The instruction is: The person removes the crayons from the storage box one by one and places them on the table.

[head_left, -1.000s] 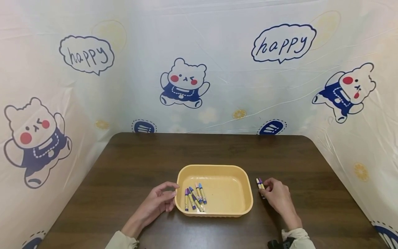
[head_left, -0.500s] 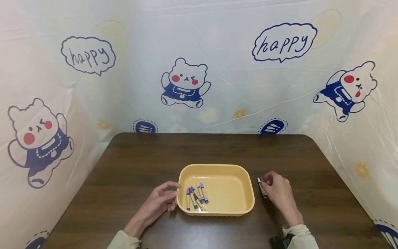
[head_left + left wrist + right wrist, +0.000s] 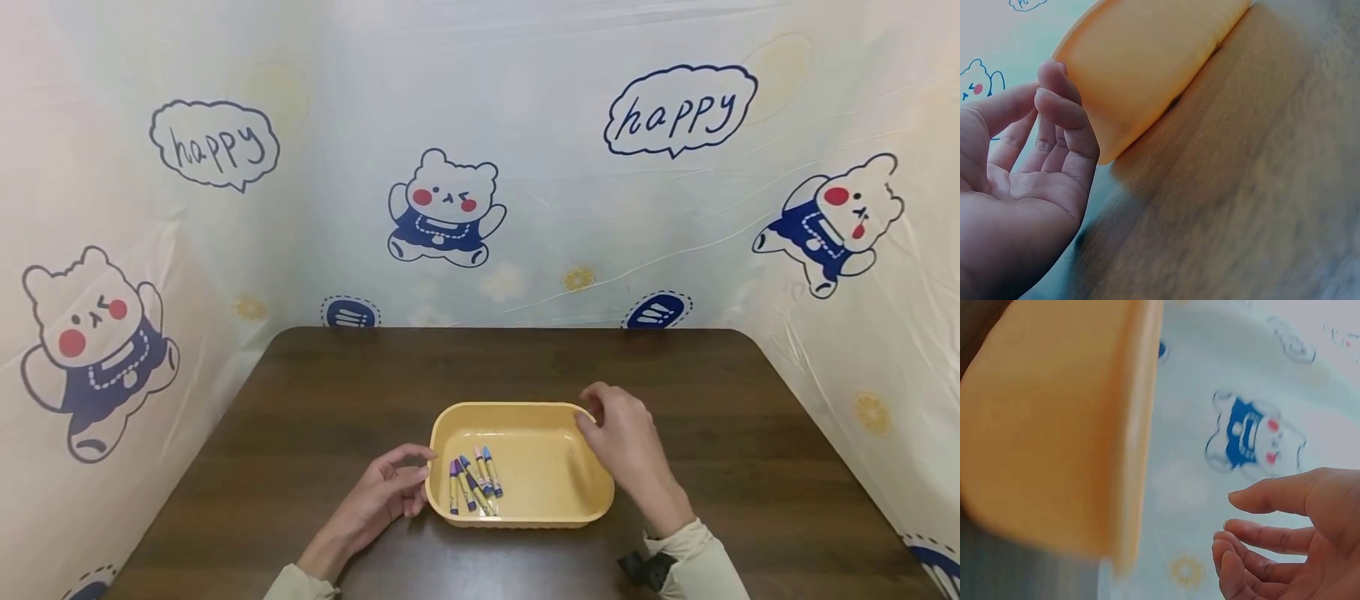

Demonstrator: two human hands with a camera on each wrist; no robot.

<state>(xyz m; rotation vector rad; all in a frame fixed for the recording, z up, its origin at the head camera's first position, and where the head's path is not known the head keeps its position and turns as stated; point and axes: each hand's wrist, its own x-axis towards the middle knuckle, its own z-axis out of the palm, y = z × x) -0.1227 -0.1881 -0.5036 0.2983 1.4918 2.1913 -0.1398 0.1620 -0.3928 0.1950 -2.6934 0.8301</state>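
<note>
A yellow plastic tray (image 3: 525,522) stands on the table. Several crayons (image 3: 474,483) with yellow wrappers lie in its left half, their tips purple, blue and pink. My left hand (image 3: 375,500) is at the tray's left end, loosely bent fingertips at the rim; the left wrist view shows them beside the outer wall. Over the tray's right end hovers my right hand (image 3: 628,437). In the right wrist view its thumb and fingers are apart, with no object between them. Where two crayons lay right of the tray, this hand and wrist now cover the view.
The dark brown wooden table (image 3: 337,375) extends behind and on both sides of the tray. A pale curtain (image 3: 540,208) printed with bears and "happy" bubbles surrounds its back and sides. A black strap (image 3: 647,571) sits at the right sleeve.
My right hand has left the two crayons right of the tray and moved left and up, over the tray's right end. The left hand stays at the rim.
</note>
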